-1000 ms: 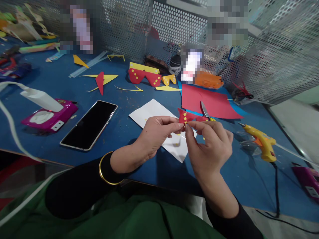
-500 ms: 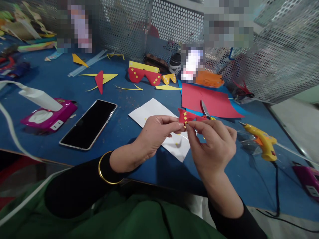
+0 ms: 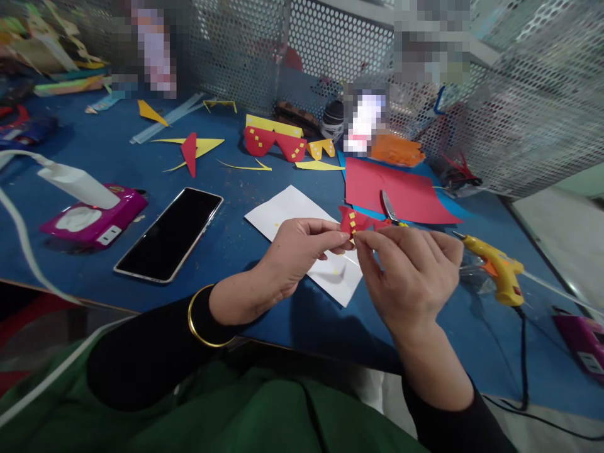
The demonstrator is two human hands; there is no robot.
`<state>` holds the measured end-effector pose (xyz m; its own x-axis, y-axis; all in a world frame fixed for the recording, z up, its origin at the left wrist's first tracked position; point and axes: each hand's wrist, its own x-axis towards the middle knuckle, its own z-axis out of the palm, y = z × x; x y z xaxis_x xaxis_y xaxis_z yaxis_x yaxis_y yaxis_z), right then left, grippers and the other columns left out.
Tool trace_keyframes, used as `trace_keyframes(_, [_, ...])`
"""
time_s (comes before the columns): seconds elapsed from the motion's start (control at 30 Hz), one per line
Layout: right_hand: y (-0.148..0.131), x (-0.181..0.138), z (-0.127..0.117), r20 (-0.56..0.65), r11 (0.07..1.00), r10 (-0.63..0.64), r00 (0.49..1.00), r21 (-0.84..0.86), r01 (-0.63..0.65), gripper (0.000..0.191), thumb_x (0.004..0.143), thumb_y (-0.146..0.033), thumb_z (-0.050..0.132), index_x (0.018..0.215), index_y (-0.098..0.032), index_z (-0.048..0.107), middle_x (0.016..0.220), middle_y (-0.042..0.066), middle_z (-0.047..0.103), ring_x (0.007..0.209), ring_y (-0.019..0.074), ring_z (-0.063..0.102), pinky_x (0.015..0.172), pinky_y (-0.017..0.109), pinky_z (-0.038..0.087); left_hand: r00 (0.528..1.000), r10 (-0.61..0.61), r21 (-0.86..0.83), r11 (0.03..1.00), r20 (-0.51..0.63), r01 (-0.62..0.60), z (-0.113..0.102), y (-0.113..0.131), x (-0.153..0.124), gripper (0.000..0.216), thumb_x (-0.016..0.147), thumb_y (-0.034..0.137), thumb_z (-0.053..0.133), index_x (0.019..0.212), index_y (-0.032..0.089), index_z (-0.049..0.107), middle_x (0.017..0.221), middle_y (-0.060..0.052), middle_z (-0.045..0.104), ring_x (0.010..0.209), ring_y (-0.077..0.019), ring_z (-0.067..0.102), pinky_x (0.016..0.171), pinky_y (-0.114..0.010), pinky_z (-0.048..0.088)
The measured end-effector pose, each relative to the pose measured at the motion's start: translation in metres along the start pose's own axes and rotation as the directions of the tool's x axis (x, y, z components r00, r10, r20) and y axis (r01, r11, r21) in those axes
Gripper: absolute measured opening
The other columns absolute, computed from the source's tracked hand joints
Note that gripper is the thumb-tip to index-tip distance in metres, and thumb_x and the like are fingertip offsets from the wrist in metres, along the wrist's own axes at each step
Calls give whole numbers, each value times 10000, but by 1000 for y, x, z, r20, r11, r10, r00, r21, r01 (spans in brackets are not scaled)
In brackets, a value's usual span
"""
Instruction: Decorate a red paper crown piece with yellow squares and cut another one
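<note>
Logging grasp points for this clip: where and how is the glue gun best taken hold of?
Probably by the handle, with the right hand coming from the near right: the handle angles toward the person, its back faces right, the orange trigger faces left, and the nozzle points away to the left.

Blue table (image 3: 226,251), black-screened phone (image 3: 170,236), white sheet (image 3: 287,207), purple socket block (image 3: 126,207)

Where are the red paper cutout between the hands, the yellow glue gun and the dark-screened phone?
Red paper cutout (image 3: 360,221): head view, on its red face.
Glue gun (image 3: 506,277): head view, on its handle.
Phone (image 3: 170,234): head view, mid-screen.
</note>
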<state>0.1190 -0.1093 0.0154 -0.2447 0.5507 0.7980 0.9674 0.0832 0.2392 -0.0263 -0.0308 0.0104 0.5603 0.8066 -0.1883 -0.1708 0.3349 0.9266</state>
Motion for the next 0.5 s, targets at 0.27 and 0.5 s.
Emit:
trace_keyframes(0.27, [-10,-5,4,-2,916,355,935,199,-348,47,901,-241,708,856,-234,699,764,-18,721,705,152,681,736,325,456,1000,3,5,1000,-19,-3,2,2,-1,93,726,298,782,730,206,788,769,-37,772,788,-168,661,690,-284,427])
trace_keyframes(0.5, [-17,-2,8,40,858,464,885,228,-460,99,878,-291,732,820,-213,715,731,-23,694,619,125,619,673,296,469,999,48,7,999,-25,-48,2,0,-1,108,724,312,800,703,207,791,742,-25,745,769,-164,665,683,-279,452])
